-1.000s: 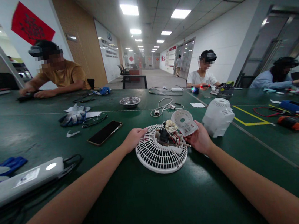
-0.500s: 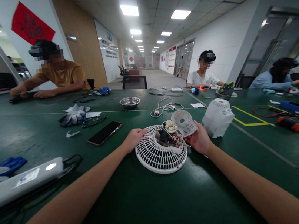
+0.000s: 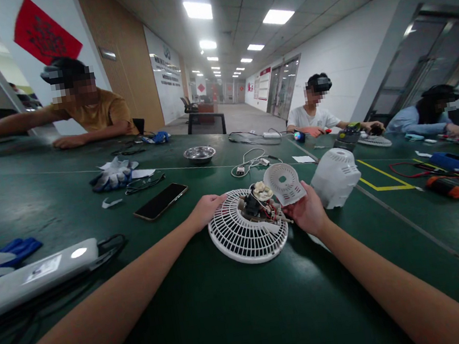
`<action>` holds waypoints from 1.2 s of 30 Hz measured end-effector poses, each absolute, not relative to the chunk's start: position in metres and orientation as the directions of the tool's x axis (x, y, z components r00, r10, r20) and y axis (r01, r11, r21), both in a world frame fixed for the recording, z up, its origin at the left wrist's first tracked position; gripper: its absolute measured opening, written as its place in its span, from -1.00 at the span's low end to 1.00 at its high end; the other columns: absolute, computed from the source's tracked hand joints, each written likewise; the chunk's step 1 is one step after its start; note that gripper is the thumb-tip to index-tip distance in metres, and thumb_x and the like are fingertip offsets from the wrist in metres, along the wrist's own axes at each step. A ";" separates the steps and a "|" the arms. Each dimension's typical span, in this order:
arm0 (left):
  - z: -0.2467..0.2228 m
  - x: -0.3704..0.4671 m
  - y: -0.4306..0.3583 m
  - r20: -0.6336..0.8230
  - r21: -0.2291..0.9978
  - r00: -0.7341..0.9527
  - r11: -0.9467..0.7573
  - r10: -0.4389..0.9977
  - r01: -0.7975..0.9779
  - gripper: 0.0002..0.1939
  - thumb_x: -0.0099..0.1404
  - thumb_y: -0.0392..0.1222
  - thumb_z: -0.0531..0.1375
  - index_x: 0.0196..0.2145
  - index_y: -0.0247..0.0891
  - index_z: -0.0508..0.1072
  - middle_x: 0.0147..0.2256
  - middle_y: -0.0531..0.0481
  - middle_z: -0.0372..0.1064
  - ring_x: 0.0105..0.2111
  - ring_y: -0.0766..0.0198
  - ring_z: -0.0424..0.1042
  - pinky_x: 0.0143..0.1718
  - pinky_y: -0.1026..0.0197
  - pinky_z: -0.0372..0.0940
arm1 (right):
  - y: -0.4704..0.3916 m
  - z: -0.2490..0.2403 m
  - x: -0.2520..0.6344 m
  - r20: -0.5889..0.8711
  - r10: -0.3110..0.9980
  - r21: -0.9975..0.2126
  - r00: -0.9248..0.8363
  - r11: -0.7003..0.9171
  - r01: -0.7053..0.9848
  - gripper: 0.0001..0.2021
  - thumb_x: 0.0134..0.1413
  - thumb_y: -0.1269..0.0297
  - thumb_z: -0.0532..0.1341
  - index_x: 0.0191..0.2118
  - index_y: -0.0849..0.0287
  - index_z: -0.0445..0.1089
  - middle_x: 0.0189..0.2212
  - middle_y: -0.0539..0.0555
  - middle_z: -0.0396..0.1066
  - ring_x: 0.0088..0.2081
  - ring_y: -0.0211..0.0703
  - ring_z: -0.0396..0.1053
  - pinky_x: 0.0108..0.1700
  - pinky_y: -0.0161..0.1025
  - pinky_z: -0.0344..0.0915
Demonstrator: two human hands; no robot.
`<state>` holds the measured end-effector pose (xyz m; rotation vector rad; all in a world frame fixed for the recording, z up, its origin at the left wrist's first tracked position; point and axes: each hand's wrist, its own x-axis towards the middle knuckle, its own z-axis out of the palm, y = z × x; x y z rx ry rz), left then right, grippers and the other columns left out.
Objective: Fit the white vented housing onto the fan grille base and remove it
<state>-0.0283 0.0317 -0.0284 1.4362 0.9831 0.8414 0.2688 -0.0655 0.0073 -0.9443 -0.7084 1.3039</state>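
A white round fan grille [image 3: 243, 245] lies on the green table in front of me, with a motor [image 3: 255, 200] and loose wires exposed on top. My left hand [image 3: 206, 211] grips the grille's left rim, its fingertips partly hidden. Held in my right hand [image 3: 310, 213], a white perforated plastic cover [image 3: 285, 184] tilts upright beside the motor. Thumb and fingers close on the cover's lower right edge. Just right of that hand stands a white plastic housing [image 3: 336, 178] with vent slots.
A black phone [image 3: 161, 201], a white power strip [image 3: 34, 279] and work gloves [image 3: 113, 175] lie on the left. Behind the grille are a metal bowl [image 3: 200, 154] and a white cable [image 3: 249, 160]. An orange multimeter [image 3: 458, 185] lies right. Co-workers sit across the table.
The cover in my right hand has shifted slightly right. My left hand stays on the grille. The co-worker at left has stretched an arm out leftward; another at right now touches a white grille.
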 end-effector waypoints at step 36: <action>0.038 -0.012 -0.017 0.260 0.542 0.752 -0.736 0.606 0.406 -0.34 0.22 0.31 0.26 0.04 -0.29 0.47 0.01 -0.24 0.36 -0.02 -0.06 0.36 -0.04 -0.07 0.31 | -0.097 0.026 0.255 0.466 0.832 -0.548 -0.301 0.539 0.640 -0.23 0.17 0.02 0.31 0.40 0.09 0.02 0.17 0.24 0.40 0.06 0.15 0.48 0.13 0.11 0.39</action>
